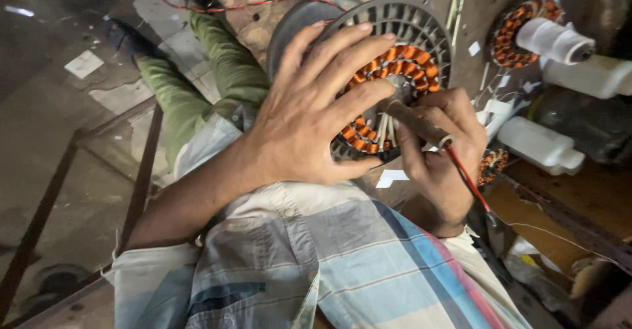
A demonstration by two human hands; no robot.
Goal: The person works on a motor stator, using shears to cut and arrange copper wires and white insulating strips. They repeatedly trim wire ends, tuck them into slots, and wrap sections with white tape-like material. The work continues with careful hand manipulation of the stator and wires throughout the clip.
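A round grey fan-motor housing [421, 23] with orange copper windings [411, 59] rests on my lap, tilted toward me. My left hand [309, 112] lies spread over its face, fingers apart, steadying it. My right hand [441, 145] grips a brown wooden-handled tool [415, 122] whose tip is pressed into the windings near the centre. A red wire [469, 181] runs down past my right wrist. White insulation strips [384, 130] stick out of the winding slots by the tool.
A second wound stator [507, 36] with a white thread spool [553, 39] on it lies at upper right, beside white plastic bottles [540, 146]. A red wire [243, 4] crosses the floor above. My green trouser legs [197, 85] stretch left; a metal frame [141, 184] stands there.
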